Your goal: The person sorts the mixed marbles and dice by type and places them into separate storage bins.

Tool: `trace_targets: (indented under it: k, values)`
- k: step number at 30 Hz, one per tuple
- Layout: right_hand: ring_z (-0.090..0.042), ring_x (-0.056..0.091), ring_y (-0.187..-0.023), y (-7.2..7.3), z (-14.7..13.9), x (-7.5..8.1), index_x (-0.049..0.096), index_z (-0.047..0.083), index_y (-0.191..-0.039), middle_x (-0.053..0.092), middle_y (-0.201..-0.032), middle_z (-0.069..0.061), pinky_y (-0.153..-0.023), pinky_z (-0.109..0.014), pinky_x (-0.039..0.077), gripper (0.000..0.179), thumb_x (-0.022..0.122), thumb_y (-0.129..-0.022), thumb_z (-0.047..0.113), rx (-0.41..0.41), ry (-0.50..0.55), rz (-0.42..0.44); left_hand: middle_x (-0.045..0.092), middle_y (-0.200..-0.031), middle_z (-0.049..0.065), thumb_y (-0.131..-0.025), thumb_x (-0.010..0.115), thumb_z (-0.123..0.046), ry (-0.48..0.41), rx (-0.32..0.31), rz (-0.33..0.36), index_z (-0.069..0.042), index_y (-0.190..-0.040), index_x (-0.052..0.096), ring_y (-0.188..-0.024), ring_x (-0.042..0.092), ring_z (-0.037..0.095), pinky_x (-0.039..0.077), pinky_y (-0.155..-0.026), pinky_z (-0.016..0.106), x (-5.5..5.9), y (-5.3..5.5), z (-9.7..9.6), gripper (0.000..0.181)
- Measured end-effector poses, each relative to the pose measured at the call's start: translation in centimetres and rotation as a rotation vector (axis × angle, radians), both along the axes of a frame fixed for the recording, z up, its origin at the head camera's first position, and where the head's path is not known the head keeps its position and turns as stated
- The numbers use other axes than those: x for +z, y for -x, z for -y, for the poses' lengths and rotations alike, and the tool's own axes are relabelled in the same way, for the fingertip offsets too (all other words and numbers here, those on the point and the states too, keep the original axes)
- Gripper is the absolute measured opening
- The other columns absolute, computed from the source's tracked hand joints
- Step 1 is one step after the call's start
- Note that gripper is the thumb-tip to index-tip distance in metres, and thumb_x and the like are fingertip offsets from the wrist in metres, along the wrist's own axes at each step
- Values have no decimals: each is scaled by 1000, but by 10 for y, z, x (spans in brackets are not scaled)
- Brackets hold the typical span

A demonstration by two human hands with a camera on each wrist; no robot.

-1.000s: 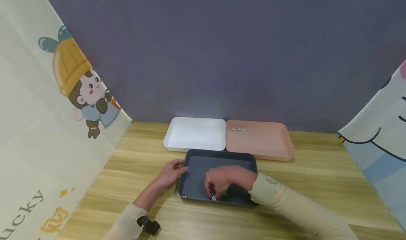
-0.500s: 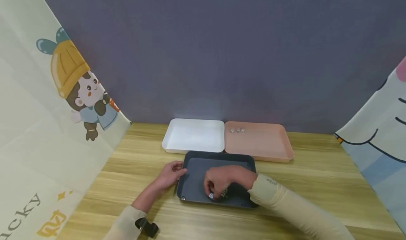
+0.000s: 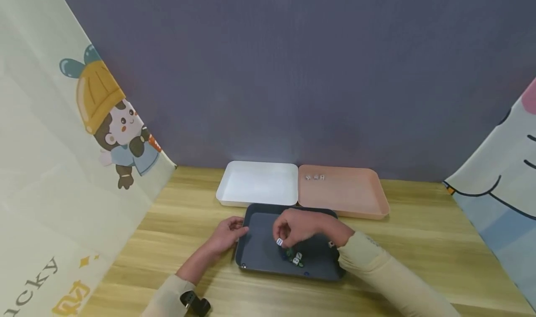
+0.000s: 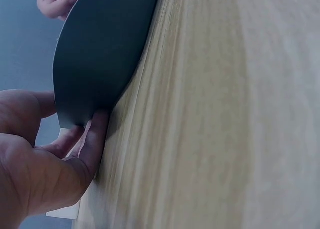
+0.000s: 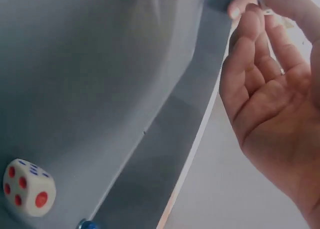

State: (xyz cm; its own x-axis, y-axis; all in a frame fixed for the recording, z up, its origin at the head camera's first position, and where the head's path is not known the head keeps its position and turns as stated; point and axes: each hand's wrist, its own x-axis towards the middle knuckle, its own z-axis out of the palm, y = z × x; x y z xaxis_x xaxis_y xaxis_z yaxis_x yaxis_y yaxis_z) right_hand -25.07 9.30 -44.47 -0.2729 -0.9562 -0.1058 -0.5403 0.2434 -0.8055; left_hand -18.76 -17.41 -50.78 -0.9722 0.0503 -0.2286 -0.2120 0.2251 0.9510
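My right hand [image 3: 297, 225] pinches a white die [image 3: 279, 242] between thumb and fingertips, over the dark grey tray [image 3: 261, 224]. Below it in the tray lie more white dice [image 3: 297, 259] among small green and dark blue pieces [image 3: 289, 252]. A die with red and blue dots [image 5: 30, 187] sits near a tray wall in the right wrist view, close to a shiny blue piece [image 5: 88, 224]. With the thumb over the rim and fingers against the outer wall, my left hand [image 3: 226, 234] holds the tray's left side.
Behind the dark tray stand a white tray [image 3: 257, 183] and a pink tray [image 3: 347, 193], side by side. Three small dice [image 3: 316, 177] lie in a row at the pink tray's back left. A grey backdrop [image 3: 293, 75] rises behind the wooden table [image 3: 184, 200].
My right hand has lifted a die from the tray floor and moved slightly back, exposing the dice and coloured pieces beneath. The left hand stays at the tray's left side.
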Motion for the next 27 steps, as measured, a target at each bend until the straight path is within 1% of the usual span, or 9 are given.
trace_targets:
  k: [5,7,12,17,21,25,27]
  values:
    - [-8,51,-60,7,-11,5,69,1,-97,63,-76,0,-57,-23,46,11,71,-88,5,-52,130,50,58,-105,14,-93,66,-13,11,2,7,7,-131,50,-84,58,20,52,-64,33,2,2,1,46]
    - [-8,47,-58,10,-15,8,69,1,-96,60,-73,-2,-56,-23,43,10,72,-87,5,-76,175,64,58,-105,14,-93,65,-13,14,2,8,7,-132,50,-84,58,20,52,-64,33,2,2,1,46]
    - [-9,41,-56,15,-27,16,69,9,-95,53,-66,-4,-54,-23,38,8,72,-87,6,-131,242,34,59,-106,14,-93,65,-13,-6,-8,5,7,-132,50,-84,59,20,53,-65,34,2,2,0,46]
    - [-8,39,-53,27,-40,19,69,8,-97,49,-62,-2,-53,-24,37,9,71,-88,7,-196,256,-4,59,-105,15,-93,65,-13,-10,-7,8,7,-132,50,-84,59,20,54,-66,34,2,2,-2,46]
    - [-8,40,-54,40,-52,17,69,3,-99,48,-63,0,-54,-24,38,13,72,-88,9,-291,259,-33,60,-105,15,-93,65,-13,-3,-6,6,7,-132,50,-85,60,21,54,-66,36,3,2,-2,47]
    - [-12,43,-57,51,-62,17,67,-3,-102,50,-66,-2,-56,-27,40,19,72,-89,10,-365,269,-37,60,-105,15,-93,64,-12,-3,4,-1,8,-132,49,-84,60,21,54,-66,36,3,2,-2,46]
    - [-13,44,-59,55,-68,18,67,-2,-103,51,-68,-3,-57,-28,41,20,71,-89,12,-403,250,-37,59,-105,15,-93,64,-12,2,6,4,8,-133,49,-84,59,20,53,-65,35,4,1,-2,47]
